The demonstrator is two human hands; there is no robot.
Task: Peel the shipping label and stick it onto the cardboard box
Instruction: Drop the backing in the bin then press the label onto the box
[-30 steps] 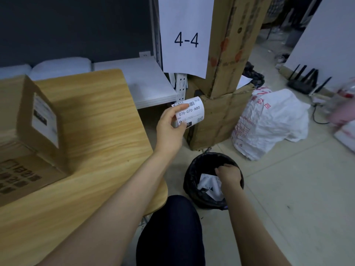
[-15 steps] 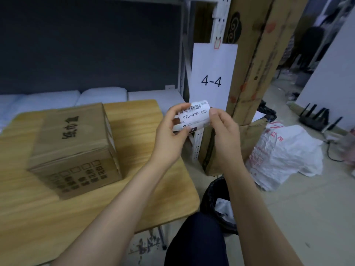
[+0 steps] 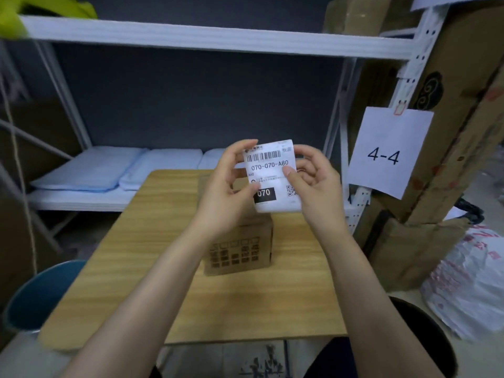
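Observation:
A white shipping label (image 3: 271, 175) with a barcode, the text 070-070-A80 and a black 070 block is held upright in the air, printed side toward me. My left hand (image 3: 226, 195) pinches its left edge and my right hand (image 3: 313, 186) pinches its right edge. Below and behind the hands a small brown cardboard box (image 3: 240, 249) with printed squares on its front stands on the wooden table (image 3: 131, 268). My hands hide most of the box's top.
A white metal shelf rack (image 3: 207, 36) with blue-white padded sheets (image 3: 90, 173) stands behind the table. Tall cardboard cartons (image 3: 447, 148) and a paper sign 4-4 (image 3: 384, 154) are at the right. A white plastic bag (image 3: 469, 279) lies on the floor. A blue chair (image 3: 41, 293) sits left.
My right hand left the black bin and took the label's right edge. Both hands brought the label over the box, and the view swung left toward the table.

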